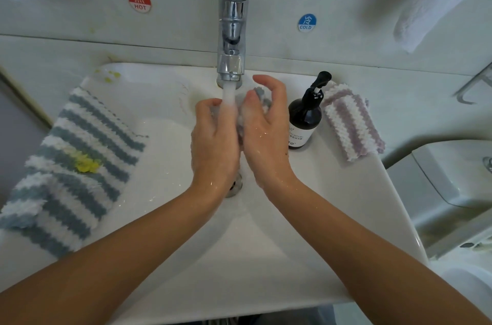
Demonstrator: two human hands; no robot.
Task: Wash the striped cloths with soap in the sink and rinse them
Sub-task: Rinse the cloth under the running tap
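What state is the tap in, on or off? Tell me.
On. A white stream of water runs from the tap spout onto the cloth gripped between the left hand and right hand.

A: Sink (170, 231), centre?
B: Left hand (214, 138) and right hand (266, 135) grip one grey cloth (259, 99) under running tap (232, 31).
A: Left rim?
B: Blue-striped cloth (80, 162), spread flat, yellow stain.
A: Right rim?
B: Dark pump bottle (304, 117); just beside it, folded purple-striped cloth (351, 125) at the back right corner.
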